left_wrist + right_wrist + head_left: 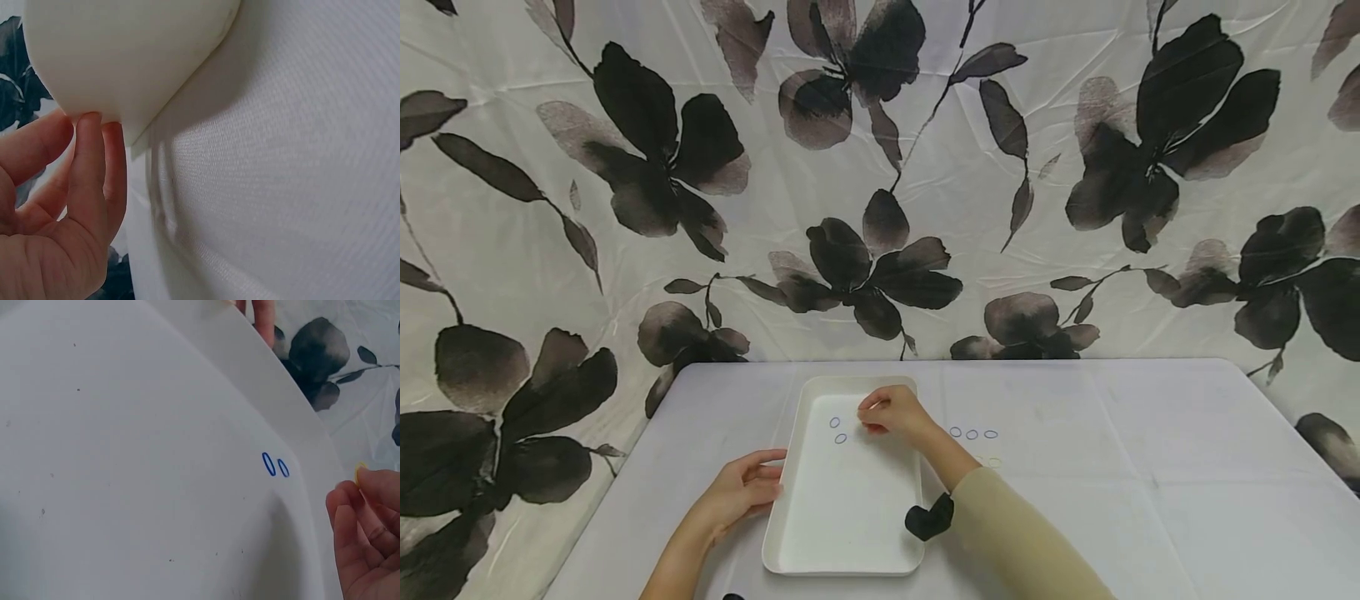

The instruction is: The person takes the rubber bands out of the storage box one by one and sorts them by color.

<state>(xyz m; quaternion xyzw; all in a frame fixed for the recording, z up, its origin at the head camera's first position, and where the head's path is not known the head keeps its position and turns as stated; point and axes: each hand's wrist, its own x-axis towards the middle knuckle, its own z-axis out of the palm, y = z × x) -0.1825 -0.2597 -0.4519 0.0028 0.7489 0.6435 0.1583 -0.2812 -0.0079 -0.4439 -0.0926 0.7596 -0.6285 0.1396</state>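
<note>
Tray [820, 533], smooth white plastic with rounded corners, sits on your cloth-covered table [1150, 500]; two small blue rings [837, 430] lie inside. Your left hand [737, 492] rests straight-fingered against its edge; your right hand [891, 411] pinches a thin yellow ring [359, 473] above it.

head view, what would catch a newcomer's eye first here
The white cloth backdrop printed with big black flowers fills the wall behind the table. On the pale grey table lies a white rectangular plastic tray with two small blue rubber rings at its far end. The right hand pinches a small yellow ring above the tray, while the left hand touches the tray's left edge.
</note>
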